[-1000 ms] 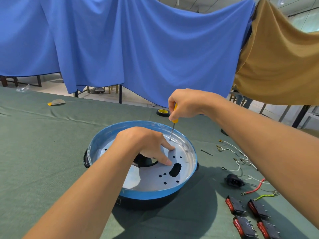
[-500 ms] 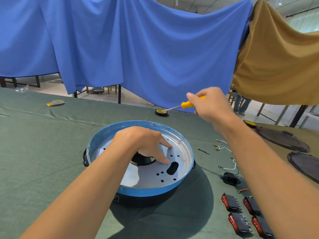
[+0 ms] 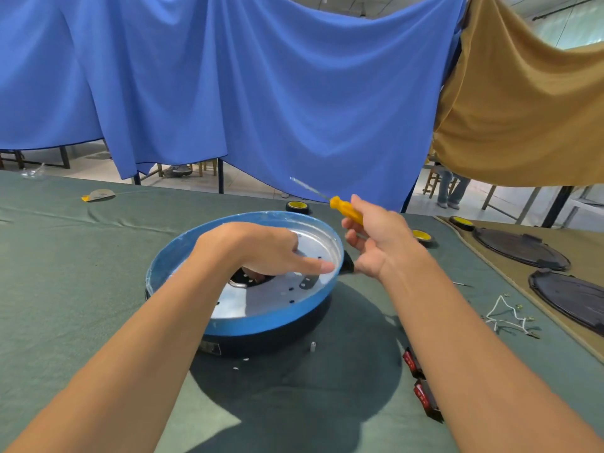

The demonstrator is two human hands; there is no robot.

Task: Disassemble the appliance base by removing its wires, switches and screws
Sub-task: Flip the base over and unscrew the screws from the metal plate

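The appliance base [image 3: 261, 322] is a round pan with a blue rim, a silver perforated inner plate and a black lower body, standing mid-table. My left hand [image 3: 261, 253] lies inside it, its fingers hooked down into the dark central opening and its thumb stretched right across the plate. My right hand [image 3: 376, 243] hovers just past the base's right rim and holds a yellow-handled screwdriver [image 3: 346, 210]. The blade points up and to the left, away from the plate. A small loose screw post [image 3: 312, 346] stands on the cloth in front of the base.
Red rocker switches [image 3: 413, 364] lie on the green cloth under my right forearm. White wires [image 3: 503, 317] lie at the right. Yellow tape rolls [image 3: 297, 206] [image 3: 421, 236] sit behind the base. Two dark round plates [image 3: 519, 250] rest on tan cloth far right.
My right hand lifted the screwdriver off the plate and swung it right; its tip now points up-left. My left fingers slid from the plate surface into the central opening.
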